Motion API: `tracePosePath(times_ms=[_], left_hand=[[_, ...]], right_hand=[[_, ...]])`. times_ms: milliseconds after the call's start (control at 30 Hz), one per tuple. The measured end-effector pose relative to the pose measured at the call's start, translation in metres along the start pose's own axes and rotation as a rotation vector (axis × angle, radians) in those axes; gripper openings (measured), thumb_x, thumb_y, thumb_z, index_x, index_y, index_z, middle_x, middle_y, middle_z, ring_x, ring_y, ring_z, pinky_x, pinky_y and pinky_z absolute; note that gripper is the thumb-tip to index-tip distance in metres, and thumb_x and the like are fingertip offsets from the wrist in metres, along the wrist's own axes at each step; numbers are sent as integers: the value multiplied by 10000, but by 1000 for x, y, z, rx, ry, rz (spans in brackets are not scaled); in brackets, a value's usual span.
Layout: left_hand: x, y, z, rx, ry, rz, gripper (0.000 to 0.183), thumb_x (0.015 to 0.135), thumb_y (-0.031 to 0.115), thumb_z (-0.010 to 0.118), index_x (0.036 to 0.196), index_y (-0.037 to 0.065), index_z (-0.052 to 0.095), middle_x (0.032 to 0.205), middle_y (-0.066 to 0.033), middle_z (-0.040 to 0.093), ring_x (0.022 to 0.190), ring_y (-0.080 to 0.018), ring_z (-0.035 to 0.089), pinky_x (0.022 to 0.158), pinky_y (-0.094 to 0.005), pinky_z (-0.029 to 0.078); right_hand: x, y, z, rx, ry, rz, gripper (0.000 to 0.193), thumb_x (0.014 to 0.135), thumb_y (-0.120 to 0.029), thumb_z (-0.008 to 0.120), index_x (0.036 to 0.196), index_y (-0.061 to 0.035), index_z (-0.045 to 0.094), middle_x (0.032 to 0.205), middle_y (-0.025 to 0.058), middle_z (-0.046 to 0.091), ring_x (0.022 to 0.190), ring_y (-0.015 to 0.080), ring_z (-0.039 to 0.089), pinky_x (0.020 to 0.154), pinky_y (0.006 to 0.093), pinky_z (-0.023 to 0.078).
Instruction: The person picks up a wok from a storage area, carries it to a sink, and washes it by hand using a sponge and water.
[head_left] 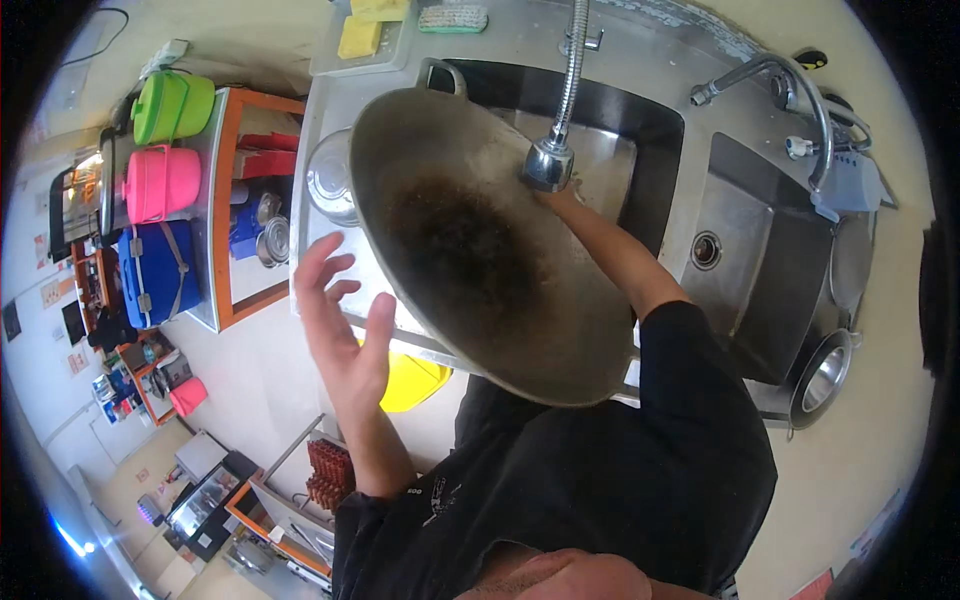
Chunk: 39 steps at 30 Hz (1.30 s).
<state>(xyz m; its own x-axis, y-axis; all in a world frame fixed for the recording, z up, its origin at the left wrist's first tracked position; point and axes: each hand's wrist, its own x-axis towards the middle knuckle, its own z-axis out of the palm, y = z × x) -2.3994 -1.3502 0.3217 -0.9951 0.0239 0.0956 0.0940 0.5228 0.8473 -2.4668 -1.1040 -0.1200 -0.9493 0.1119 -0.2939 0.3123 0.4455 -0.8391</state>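
Observation:
A large grey wok (560, 320) with a dark, scorched middle is tilted across the front of the left sink basin (652, 150). One loop handle (445, 68) shows at its far end. My left hand (345, 340) is beside the wok's left rim, fingers spread, holding nothing. My right forearm reaches to the wok's far right side, where my right hand (556, 203) is mostly hidden behind the metal spray head (549, 165) of a flexible tap. Its fingers do not show, so whether it grips the wok's rim or the spray head is unclear.
A steel lid or bowl (330, 178) lies left of the wok. Yellow sponges (360, 38) sit in a tray behind it. The right basin (760, 270) has a curved tap (825, 130). A yellow container (415, 382) stands below the counter; a shelf (225, 200) is at left.

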Motion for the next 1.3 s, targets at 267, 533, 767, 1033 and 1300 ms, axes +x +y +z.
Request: tracePosePath(times_ms=[267,533,767,1033,1300], left_hand=[[15,3,13,77,-119,-120,778,786,381,737,1441,118,409,1407,-133,464,1197,-281,499,930,-449,470],[8,-25,0,-74,-76,-140,759,794,351,692,1441,85,398,1413,-132,432,1213,-274,481,964,-452,462],[9,-30,3,-107,-71,-142,751,820,385,679,1445,82,392,1418,-138,423,1262,-293,453,993,-452,444],[13,-18,8,-231,-124,-205,629,945,274,548,1487,33,338,1442,-147,416,1328,-285,411,1097,-409,328],[6,-13,5,-319,-144,-227,590,1011,225,476,1515,0,269,1506,-165,377,1367,-256,398,1144,-373,264]], right_hand=[[-78,-267,17,669,-303,-357,194,824,-53,707,1009,-26,653,951,93,670,918,219,658,807,339,523],[-171,-231,-17,468,-581,-652,179,840,-47,682,1018,-45,673,948,80,633,853,248,647,759,357,524],[-89,-46,-1,-315,-350,-125,177,847,-66,608,1010,-45,672,938,174,664,931,345,642,826,440,510],[-128,-305,-21,991,-531,-368,167,834,-39,714,976,-23,628,929,38,645,891,124,598,807,286,489],[-198,-264,-117,880,-895,-771,153,798,11,691,932,-57,669,923,39,618,870,163,622,746,291,508]])
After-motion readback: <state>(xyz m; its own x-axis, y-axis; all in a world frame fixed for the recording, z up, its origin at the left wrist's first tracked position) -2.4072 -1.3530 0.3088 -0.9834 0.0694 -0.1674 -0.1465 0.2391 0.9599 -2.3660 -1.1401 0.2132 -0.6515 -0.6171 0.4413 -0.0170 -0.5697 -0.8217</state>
